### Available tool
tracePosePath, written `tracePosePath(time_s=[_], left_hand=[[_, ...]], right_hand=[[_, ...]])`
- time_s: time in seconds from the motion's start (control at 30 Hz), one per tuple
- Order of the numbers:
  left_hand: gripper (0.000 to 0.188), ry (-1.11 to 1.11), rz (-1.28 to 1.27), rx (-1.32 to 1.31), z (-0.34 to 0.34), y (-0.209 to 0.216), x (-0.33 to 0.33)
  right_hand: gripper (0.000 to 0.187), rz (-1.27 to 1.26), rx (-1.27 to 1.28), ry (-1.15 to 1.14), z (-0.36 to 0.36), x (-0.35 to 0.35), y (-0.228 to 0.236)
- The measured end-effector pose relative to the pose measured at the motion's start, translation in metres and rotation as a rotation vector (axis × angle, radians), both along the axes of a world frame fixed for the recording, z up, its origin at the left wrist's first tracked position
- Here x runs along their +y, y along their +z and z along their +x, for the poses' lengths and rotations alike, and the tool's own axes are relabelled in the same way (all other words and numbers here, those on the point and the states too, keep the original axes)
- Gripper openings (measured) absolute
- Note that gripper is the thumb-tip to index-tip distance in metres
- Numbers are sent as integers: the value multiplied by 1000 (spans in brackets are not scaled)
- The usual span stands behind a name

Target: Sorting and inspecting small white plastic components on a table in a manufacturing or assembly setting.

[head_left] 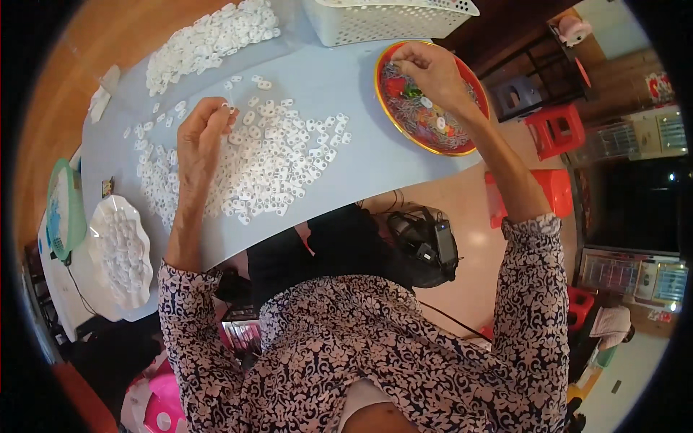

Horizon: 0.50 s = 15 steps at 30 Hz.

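Note:
My left hand is closed over the grey table, with a small white plastic piece pinched at its fingertips. Beneath and beside it spreads a loose pile of flat white plastic pieces with holes. My right hand reaches over a red bowl with a yellow rim, thumb and forefinger pinched together near its far left side. Whatever lies between those fingers is too small to make out. Many thin grey pieces fill the bowl, with a few white ones among them.
A white perforated basket stands behind the bowl. More white pieces are heaped at the far left. At the left are a scalloped white dish of similar pieces and a green basket. Red stools stand to the right.

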<state>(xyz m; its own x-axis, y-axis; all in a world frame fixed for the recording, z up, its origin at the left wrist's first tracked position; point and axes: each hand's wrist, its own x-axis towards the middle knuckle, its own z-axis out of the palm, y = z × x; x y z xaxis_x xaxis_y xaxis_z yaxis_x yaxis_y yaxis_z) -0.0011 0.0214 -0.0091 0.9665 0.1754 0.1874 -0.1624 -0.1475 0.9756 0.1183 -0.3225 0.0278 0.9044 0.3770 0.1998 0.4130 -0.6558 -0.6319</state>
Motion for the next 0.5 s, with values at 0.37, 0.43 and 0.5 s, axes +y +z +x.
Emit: tracePosePath(time_s=[0.37,0.43,0.5], left_hand=[[15,-4,-61,-45,0,-2,-2],[15,6,-65,-50,-1,2,0],[15,15,-72,-52,-1,4,0]], right_hand=[[12,390,155,257,-31,99,-19],[13,308,131,239,-23,105,-22],[13,304,72,221,-16,106,-20]])
